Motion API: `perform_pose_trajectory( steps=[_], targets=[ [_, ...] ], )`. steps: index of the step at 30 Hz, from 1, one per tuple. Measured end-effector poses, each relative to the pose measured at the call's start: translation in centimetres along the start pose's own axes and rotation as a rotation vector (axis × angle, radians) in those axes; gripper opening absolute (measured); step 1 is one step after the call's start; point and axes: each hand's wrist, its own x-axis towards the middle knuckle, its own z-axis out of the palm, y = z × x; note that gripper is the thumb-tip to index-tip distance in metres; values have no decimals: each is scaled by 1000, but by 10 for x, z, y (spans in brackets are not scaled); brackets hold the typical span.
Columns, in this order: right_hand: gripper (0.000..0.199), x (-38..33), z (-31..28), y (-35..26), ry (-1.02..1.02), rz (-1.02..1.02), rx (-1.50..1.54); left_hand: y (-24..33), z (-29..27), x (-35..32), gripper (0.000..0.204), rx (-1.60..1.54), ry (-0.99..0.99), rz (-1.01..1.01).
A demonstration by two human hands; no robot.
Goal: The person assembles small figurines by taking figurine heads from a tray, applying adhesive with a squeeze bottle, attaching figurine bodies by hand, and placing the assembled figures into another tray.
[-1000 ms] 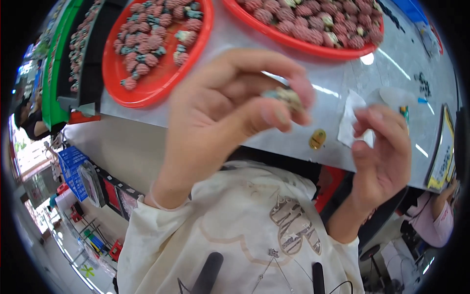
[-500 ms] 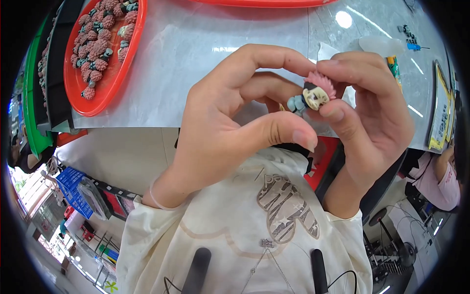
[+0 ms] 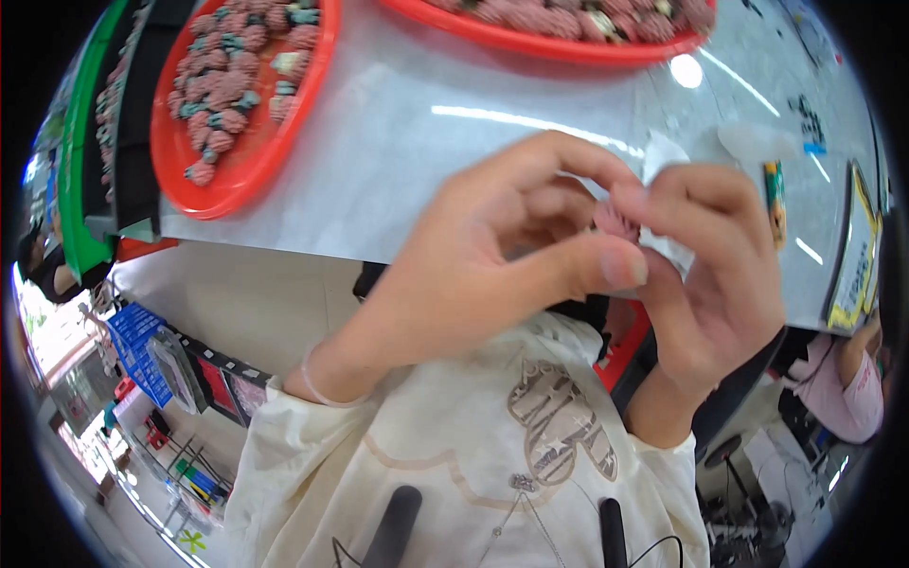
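A small figurine [image 3: 616, 221] with pink spiky hair is between my two hands, above the near edge of the table. My left hand [image 3: 492, 232] pinches it with thumb and index finger, the thumb lying across its front. From the other side my right hand [image 3: 715, 260] has its fingertips and thumb closed around it. Only the pink hair shows; the face and blue body are hidden by my fingers.
A red oval tray [image 3: 322, 85] full of similar pink-haired figurines stands at the left, and another red tray [image 3: 530, 41] at the far edge. Toward the right lie white tissue [image 3: 668, 156], a green-and-yellow tube [image 3: 775, 204] and a yellow-edged packet [image 3: 855, 256].
The left thumb has come over onto the figurine, and its face has turned out of sight. The view has shifted, bringing figurines in the far tray into sight.
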Motion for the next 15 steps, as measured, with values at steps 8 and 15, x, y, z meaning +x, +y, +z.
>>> perform_pose_trajectory(
  steps=[8, 15],
  targets=[
    [24, -6, -10, -5, 148, 70, -139, 39, -50, -1, 19, 534, 227, 499],
    [19, -8, -12, -1, 179, 118, -142, 82, -101, -11, 13, 1479, 489, 522]
  ],
)
